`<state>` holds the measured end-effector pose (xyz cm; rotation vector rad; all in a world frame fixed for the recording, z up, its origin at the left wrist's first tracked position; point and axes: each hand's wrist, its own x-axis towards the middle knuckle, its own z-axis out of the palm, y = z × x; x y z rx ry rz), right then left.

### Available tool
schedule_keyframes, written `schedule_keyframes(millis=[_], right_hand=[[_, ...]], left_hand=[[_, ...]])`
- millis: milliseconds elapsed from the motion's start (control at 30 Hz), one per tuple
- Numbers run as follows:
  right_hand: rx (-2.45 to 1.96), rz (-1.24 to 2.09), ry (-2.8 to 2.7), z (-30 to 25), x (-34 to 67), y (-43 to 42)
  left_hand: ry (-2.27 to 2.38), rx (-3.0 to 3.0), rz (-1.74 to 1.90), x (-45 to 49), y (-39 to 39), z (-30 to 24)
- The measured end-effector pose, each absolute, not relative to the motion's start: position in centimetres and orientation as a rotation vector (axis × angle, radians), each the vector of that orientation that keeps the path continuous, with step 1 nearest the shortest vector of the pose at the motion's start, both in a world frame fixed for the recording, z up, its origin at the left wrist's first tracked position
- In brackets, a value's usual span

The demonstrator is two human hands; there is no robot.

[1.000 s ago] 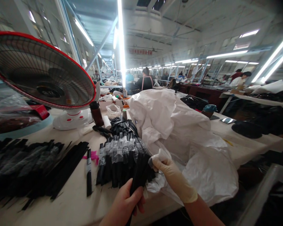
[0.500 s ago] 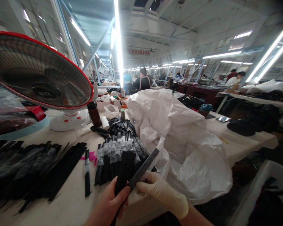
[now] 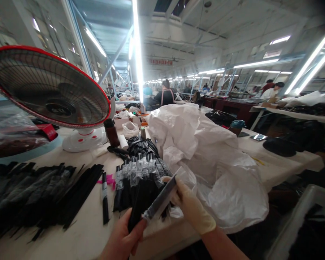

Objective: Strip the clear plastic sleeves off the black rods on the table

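My bare left hand [image 3: 124, 236] is closed around a bundle of black strips [image 3: 137, 211] near the table's front edge. My right hand [image 3: 191, 207], in a cream glove, pinches a clear plastic sleeve [image 3: 159, 201] that covers the upper part of the bundle. Just behind them lies a row of sleeved black bundles [image 3: 137, 173] on the table [image 3: 92, 231]. A single sleeved bundle [image 3: 105, 198] lies apart to the left.
A red-rimmed fan [image 3: 47, 88] stands at the back left. Loose black strips [image 3: 35, 195] are piled at left. A large crumpled white sack [image 3: 211, 162] fills the table's right. A dark bottle [image 3: 111, 131] stands by the fan. People work at far benches.
My right hand left the white sack, took a clear sleeve and has drawn it down over the black strips held in my left hand.
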<state>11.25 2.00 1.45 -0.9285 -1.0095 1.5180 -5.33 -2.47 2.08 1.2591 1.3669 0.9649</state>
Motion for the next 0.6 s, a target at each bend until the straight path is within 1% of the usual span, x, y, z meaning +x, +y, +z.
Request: schedule_keyframes(millis=[167, 333, 433, 500, 600], right_hand=[[-0.893, 1.770, -0.976, 0.4, 9.0, 1.2], [-0.905, 1.665, -0.893, 0.8, 9.5, 1.4], [-1.021, 1.717, -0.958, 0.2, 9.0, 1.3], [-1.031, 1.715, -1.033, -0.2, 9.0, 1.2], [-0.960, 1.605, -1.027, 0.0, 10.5, 1.7]], left_hand=[[1.373, 1.238, 1.019, -5.6, -2.2, 2.1], [1.347, 1.242, 0.948, -5.5, -3.2, 1.9], [1.365, 1.200, 1.007, -5.5, -3.5, 1.1], [1.486, 1.184, 1.069, -6.7, -3.0, 0.8], [1.741, 1.132, 1.197, -10.6, -0.7, 0.6]])
